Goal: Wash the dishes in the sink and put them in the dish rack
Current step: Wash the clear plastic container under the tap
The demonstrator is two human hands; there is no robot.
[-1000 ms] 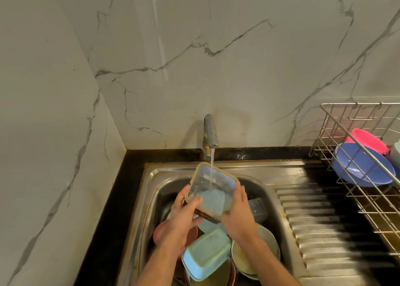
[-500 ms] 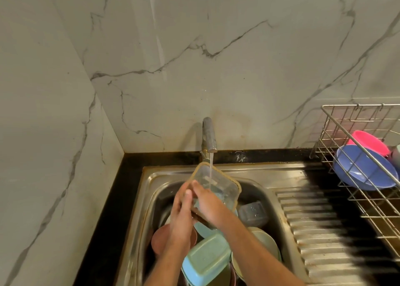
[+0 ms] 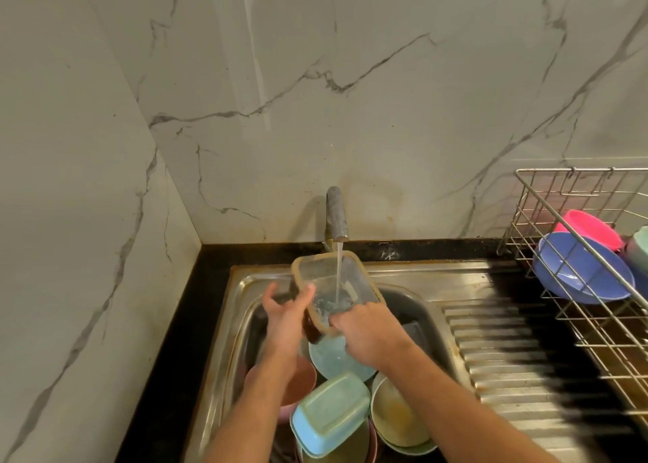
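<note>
Over the sink [image 3: 242, 283], we now hold the clear container [image 3: 336, 287] apart: left hand [image 3: 284, 313] gripping its side, right hand [image 3: 364, 329] rubbing inside, fingers curled over the rim.

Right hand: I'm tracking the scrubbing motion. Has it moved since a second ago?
Yes. The right hand crossed from the clear container's right side, left past the water stream, then back right.

I read dim, warm indoor light from above, soft glare streak on the marble wall [image 3: 256, 59], sheen on the steel sink [image 3: 242, 308], motion blur smearing the drainboard ridges [image 3: 519, 350], wide-angle bending at edges
</note>
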